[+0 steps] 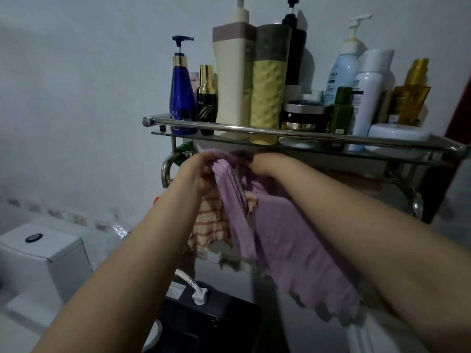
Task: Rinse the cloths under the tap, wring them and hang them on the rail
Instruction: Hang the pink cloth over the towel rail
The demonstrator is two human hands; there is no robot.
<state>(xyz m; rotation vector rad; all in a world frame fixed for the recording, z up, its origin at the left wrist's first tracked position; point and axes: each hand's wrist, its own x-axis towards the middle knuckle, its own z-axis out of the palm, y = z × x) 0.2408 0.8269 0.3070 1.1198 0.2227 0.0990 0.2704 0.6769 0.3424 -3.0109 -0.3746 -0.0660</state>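
Left hand [197, 171] clenched on the top edge of the purple cloth [288, 233], fingers curled round bunched fabric just under the glass shelf [382, 151]. Right hand [265, 164] gripping the same edge beside it, fingertips hidden. Cloth hanging over a striped orange cloth [211, 225], at the rail [168, 169].

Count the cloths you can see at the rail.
2. A purple cloth is held up under the shelf by both hands; a striped orange cloth hangs behind it on the left. More may be hidden behind them.
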